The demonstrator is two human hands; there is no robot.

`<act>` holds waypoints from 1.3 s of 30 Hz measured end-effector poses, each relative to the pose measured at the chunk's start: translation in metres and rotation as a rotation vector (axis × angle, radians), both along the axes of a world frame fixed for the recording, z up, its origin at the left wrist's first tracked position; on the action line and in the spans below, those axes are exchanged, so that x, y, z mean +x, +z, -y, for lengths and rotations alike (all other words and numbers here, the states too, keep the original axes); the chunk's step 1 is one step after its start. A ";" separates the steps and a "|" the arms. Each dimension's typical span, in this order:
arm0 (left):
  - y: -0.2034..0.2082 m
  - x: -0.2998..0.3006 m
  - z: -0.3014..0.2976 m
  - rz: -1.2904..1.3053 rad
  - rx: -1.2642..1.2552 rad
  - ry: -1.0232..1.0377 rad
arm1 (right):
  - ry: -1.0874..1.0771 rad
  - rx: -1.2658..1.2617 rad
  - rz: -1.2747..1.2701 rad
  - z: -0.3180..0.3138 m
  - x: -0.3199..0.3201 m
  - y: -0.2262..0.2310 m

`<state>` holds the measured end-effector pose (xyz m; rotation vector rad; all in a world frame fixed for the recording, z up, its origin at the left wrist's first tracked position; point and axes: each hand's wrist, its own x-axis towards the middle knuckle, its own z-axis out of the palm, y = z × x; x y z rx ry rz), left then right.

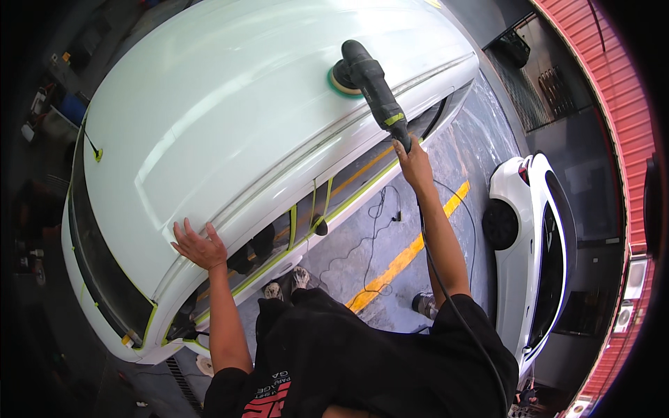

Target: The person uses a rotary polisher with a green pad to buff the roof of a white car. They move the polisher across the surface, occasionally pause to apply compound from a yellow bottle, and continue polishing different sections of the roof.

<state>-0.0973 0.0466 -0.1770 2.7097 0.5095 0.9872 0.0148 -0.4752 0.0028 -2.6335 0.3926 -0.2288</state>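
The masking looks done: yellow-green tape (293, 226) lines the side windows of the white car (174, 160) and also shows at the foot of the roof antenna (93, 146). Polishing of the roof seems under way rather than finished, since the black polisher (376, 87) is on the panel near its right-hand edge, with its foam pad (341, 85) seemingly against the paint. How much of the roof is already gone over cannot be told; the pale streaks across it may be reflections or residue. None of the tape in view seems to have been peeled away.

The hands are well apart. The right hand (416, 164) is wrapped around the rear end of the polisher's handle, arm stretched out; the left hand (201, 245) holds nothing and lies with fingers spread on the roof edge above the side window. A power cord (453, 306) trails from the handle past the right arm.

As for containers, no polish bottle or tub shows on the roof. In the dim left background stands a blue bin-like object (72, 108); its contents cannot be made out.
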 end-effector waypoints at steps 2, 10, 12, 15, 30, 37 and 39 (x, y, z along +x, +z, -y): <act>0.001 0.003 0.003 0.011 -0.002 -0.013 | -0.021 0.088 0.026 0.015 0.014 -0.004; 0.003 -0.002 0.000 0.027 -0.035 -0.007 | 0.015 0.446 -0.016 -0.027 -0.019 0.007; 0.003 0.000 0.001 0.041 -0.052 -0.013 | 0.047 0.426 -0.022 -0.045 -0.039 0.004; 0.003 -0.002 -0.002 0.043 -0.053 -0.006 | 0.058 0.436 -0.070 -0.082 -0.071 0.001; 0.107 0.006 0.103 -0.194 -1.469 -0.764 | 0.292 1.136 -0.354 -0.231 -0.173 -0.027; 0.104 0.022 0.076 -0.332 -2.074 -0.697 | 0.440 1.075 -0.468 -0.272 -0.229 -0.052; 0.099 0.012 0.066 -0.329 -2.168 -0.740 | 0.362 0.920 -0.471 -0.278 -0.246 -0.047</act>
